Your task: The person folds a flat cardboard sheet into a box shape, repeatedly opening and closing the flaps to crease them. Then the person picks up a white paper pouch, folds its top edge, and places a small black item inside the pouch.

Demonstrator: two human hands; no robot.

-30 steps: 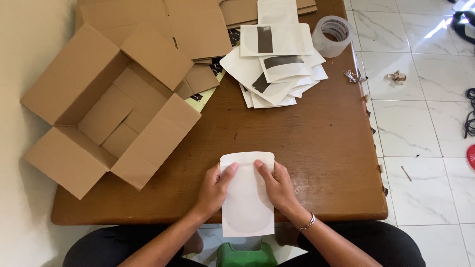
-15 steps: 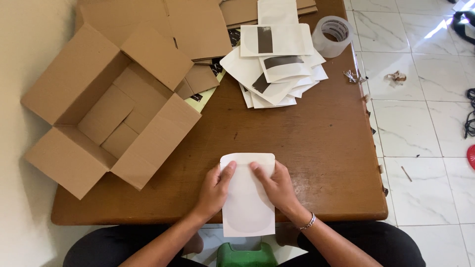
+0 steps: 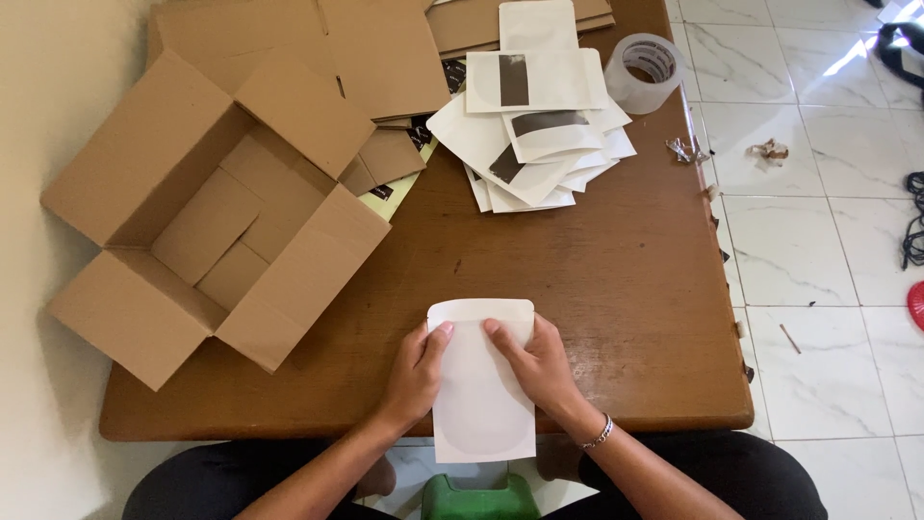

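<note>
A white flat pouch lies at the near edge of the brown wooden table, its lower end hanging over the edge. My left hand grips its left side and my right hand its right side, with thumbs and fingers pressed on its face. A pile of similar white pouches with dark strips lies at the far side of the table.
An open empty cardboard box sits at the left. Flat cardboard sheets lie at the back. A roll of clear tape stands at the far right edge. A green stool shows below. Tiled floor lies on the right.
The pouch and both hands have shifted very slightly; my fingers have slid a little on its face. Nothing else has moved.
</note>
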